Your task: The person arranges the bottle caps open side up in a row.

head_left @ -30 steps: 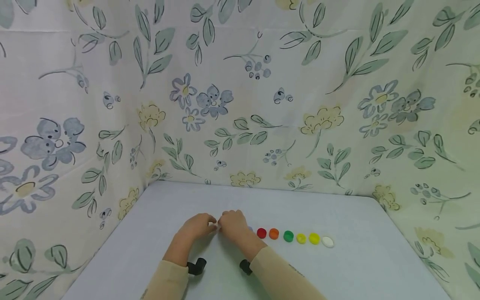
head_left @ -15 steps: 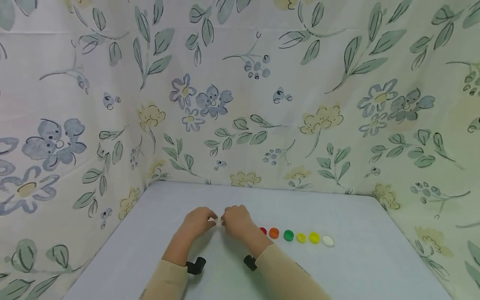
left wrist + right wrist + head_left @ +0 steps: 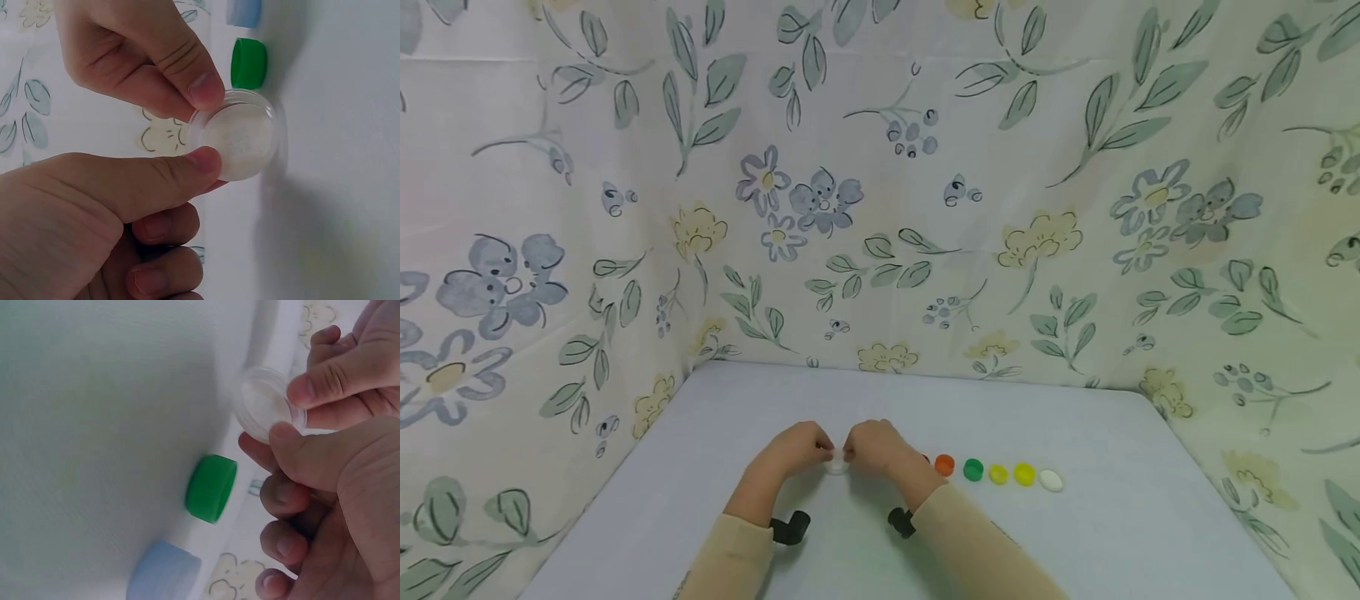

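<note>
Both hands pinch a clear round plastic cap point(image 3: 837, 467) between thumb and fingers, left of the middle of the white table. My left hand point(image 3: 793, 452) grips its left edge, and my right hand point(image 3: 876, 450) holds the opposite edge. In the left wrist view the clear cap point(image 3: 240, 136) faces the camera, with the left thumb below and the right thumb above. The right wrist view has the same clear cap point(image 3: 265, 403) tilted, its rim showing. Beside it stand a green bottle cap point(image 3: 212, 489) and a light blue cap point(image 3: 164, 574), hidden behind my right hand in the head view.
A row of caps runs right from my right hand: a red one mostly covered, an orange cap point(image 3: 944, 465), a green cap point(image 3: 973, 470), two yellow caps point(image 3: 1024, 474) and a white oval piece point(image 3: 1051, 480). Floral cloth point(image 3: 880, 192) hangs behind and beside the table point(image 3: 1075, 542).
My right hand has shifted slightly right, covering more of the row. The hands rose a little, then came down toward me, and the clear cap now shows between them.
</note>
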### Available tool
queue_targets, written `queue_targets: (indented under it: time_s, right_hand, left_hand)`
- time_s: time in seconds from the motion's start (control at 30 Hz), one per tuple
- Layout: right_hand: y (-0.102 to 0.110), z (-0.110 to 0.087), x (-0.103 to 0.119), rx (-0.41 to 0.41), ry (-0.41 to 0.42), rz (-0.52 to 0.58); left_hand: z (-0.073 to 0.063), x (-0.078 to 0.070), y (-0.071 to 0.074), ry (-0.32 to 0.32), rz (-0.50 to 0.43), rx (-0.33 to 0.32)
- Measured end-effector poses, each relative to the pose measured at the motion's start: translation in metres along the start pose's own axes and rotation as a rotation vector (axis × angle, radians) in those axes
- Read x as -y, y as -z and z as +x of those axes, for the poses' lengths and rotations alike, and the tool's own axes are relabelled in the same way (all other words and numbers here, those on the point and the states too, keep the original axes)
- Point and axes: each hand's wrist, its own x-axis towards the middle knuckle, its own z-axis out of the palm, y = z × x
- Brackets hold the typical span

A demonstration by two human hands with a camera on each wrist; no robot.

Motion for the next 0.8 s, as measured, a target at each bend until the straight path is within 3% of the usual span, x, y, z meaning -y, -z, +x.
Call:
queue_targets:
  time_s: [0.47,0.67,0.8]
  right_hand:
    - [-0.014,0.000,0.004,-0.044,-0.095,-0.090]
    - [-0.018,0.002,0.006,-0.042,-0.155,-0.151]
    - [-0.022,0.004,0.005,-0.066,-0.136,-0.223]
  left_hand:
    - [0.005,0.013,-0.022,-0.014,0.000,-0.089]
    - [0.005,0.014,-0.024,-0.017,0.016,-0.140]
    - [0.004,0.011,-0.022,-0.006,0.077,-0.174]
